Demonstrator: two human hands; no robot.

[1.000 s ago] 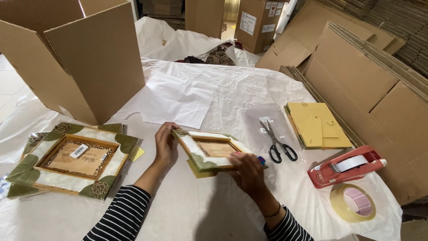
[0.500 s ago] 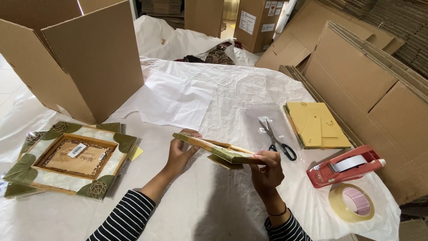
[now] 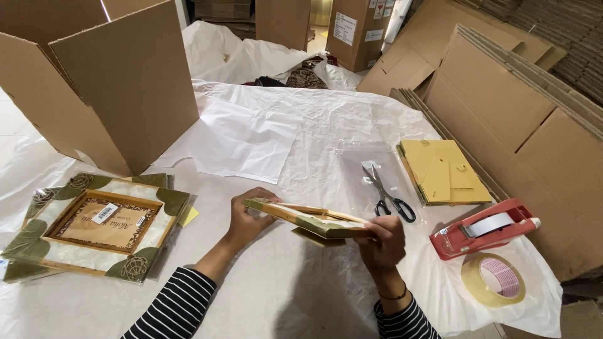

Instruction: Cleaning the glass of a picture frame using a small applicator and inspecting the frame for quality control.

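I have tipped the small picture frame from nearly upright to almost flat, its edge now toward me, so its back can face down over the table. My left hand grips its near-left corner and my right hand clamps its right end; the frame spans between both grips. Something yellowish beneath it, perhaps a backing board, is hard to make out. Scissors lie just beyond my right grip.

Scissors lie between held frame and tape dispenser.
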